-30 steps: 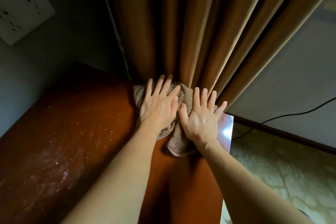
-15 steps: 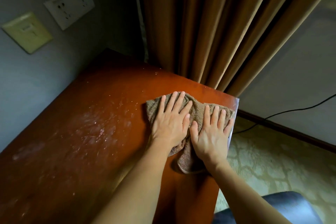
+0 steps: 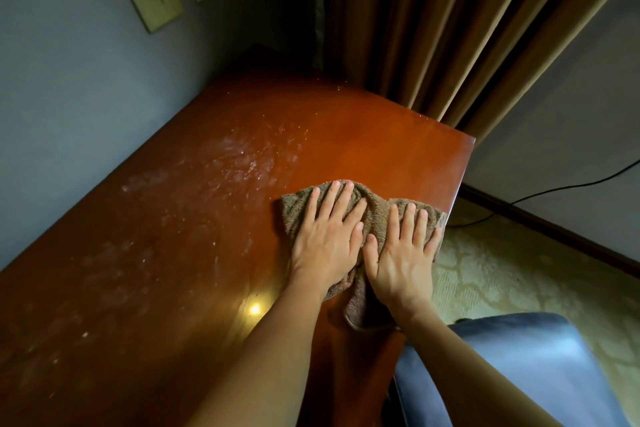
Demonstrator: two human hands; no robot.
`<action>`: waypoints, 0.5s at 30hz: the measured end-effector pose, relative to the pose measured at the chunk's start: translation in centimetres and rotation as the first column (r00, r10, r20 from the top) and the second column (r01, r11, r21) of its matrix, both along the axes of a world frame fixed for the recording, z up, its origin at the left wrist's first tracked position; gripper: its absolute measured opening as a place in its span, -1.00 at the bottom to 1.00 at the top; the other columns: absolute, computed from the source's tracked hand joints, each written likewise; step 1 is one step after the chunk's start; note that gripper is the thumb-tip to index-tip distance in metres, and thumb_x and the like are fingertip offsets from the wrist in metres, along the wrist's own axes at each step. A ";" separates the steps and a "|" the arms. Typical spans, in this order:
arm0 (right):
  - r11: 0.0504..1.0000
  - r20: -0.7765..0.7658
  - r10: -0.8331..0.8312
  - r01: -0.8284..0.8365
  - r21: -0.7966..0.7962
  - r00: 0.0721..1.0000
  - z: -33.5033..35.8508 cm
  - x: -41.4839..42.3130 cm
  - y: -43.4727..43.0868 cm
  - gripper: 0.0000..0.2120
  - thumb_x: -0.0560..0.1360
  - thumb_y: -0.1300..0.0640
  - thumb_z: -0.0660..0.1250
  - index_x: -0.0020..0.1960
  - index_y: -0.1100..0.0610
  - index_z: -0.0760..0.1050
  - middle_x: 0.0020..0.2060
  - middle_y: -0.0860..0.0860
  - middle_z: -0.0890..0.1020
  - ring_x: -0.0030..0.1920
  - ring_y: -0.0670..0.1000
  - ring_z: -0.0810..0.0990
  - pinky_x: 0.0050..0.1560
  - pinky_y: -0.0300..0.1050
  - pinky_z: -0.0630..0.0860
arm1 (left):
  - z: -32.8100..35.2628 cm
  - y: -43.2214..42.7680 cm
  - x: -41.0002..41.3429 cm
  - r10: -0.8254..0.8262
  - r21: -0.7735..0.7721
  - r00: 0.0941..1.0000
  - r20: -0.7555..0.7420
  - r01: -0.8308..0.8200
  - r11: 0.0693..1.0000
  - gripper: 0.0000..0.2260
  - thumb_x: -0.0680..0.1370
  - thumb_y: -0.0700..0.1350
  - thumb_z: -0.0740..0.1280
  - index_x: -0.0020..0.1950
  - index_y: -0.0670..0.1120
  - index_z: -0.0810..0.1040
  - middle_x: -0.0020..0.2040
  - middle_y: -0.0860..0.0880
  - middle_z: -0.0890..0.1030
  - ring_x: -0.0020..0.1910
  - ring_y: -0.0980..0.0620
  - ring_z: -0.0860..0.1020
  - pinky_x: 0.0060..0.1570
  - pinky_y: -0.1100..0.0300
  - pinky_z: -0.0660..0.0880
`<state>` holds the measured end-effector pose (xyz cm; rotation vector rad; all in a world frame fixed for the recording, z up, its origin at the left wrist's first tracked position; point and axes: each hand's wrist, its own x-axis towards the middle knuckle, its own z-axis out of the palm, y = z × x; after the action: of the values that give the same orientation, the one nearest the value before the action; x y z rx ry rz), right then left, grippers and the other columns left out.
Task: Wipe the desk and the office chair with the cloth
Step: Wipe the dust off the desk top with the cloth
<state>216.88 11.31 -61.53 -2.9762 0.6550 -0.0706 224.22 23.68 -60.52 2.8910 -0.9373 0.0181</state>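
Head view. Both hands lie flat and side by side on the cloth (image 3: 377,215), fingers straight and spread, thumbs close together. The left hand (image 3: 325,246) and the right hand (image 3: 401,263) press it onto the counter (image 3: 173,270); neither curls round it. The cloth sits under both palms. A bunched tail trails back between the wrists, and its outer edge reaches the counter's edge under the right little finger.

Change noted: a second ago the hands and cloth were pushed against the foot of the curtain (image 3: 433,28). Half a second ago they had drawn clear of it. They now sit nearer the person, with a bare strip of counter between fingertips and curtain. This reads as a pulling stroke along the right-hand end of the counter.

Finding: the strip beyond the fingertips looks glossy and mostly free of specks. A whitish dusty patch (image 3: 242,156) remains left of the left hand, so most of the counter appears undone.

The office chair (image 3: 540,357) shows beneath the right forearm, and the cloth is not on it. In my judgement that part of the task is not yet begun.
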 end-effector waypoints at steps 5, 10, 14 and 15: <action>0.999 -0.007 0.048 -0.048 0.014 0.999 0.0 -3.3 2.7 -0.29 0.58 -0.20 -0.09 0.58 0.23 0.18 0.56 0.27 0.17 0.58 0.30 0.06 0.51 0.39 -0.04 | -0.2 3.1 -4.1 0.043 0.003 0.999 -0.006 -0.042 0.999 -0.51 0.71 0.10 -0.12 0.63 0.05 0.13 0.66 -0.07 0.00 0.64 -0.07 -0.12 0.56 -0.18 -0.07; 0.993 -0.063 0.115 -0.116 -0.012 0.991 -0.3 -7.4 6.0 -0.28 0.59 -0.20 -0.09 0.57 0.23 0.20 0.56 0.28 0.16 0.58 0.31 0.06 0.50 0.41 -0.04 | -0.4 7.1 -8.9 0.074 0.003 0.997 -0.031 -0.074 0.997 -0.51 0.71 0.10 -0.13 0.63 0.04 0.13 0.66 -0.07 0.01 0.64 -0.07 -0.12 0.57 -0.18 -0.06; 0.986 -0.077 0.166 -0.167 -0.005 0.983 -0.2 -10.2 9.3 -0.29 0.59 -0.20 -0.07 0.57 0.24 0.20 0.56 0.29 0.15 0.58 0.32 0.05 0.49 0.43 -0.02 | -0.2 10.6 -12.3 0.110 0.013 0.993 -0.046 -0.109 0.994 -0.51 0.70 0.09 -0.14 0.63 0.03 0.13 0.66 -0.07 0.01 0.64 -0.07 -0.12 0.56 -0.19 -0.06; 0.983 -0.084 0.185 -0.186 -0.002 0.979 -0.2 -10.9 9.9 -0.29 0.59 -0.21 -0.07 0.58 0.23 0.19 0.57 0.29 0.14 0.58 0.32 0.04 0.49 0.43 -0.02 | -0.1 11.4 -13.2 0.121 0.012 0.991 -0.049 -0.121 0.993 -0.51 0.71 0.09 -0.13 0.63 0.03 0.14 0.66 -0.07 0.02 0.64 -0.07 -0.12 0.56 -0.19 -0.06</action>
<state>205.99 21.25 -61.72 -3.0478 0.3828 0.0649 211.02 35.08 -60.61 2.9379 -0.7551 -0.0487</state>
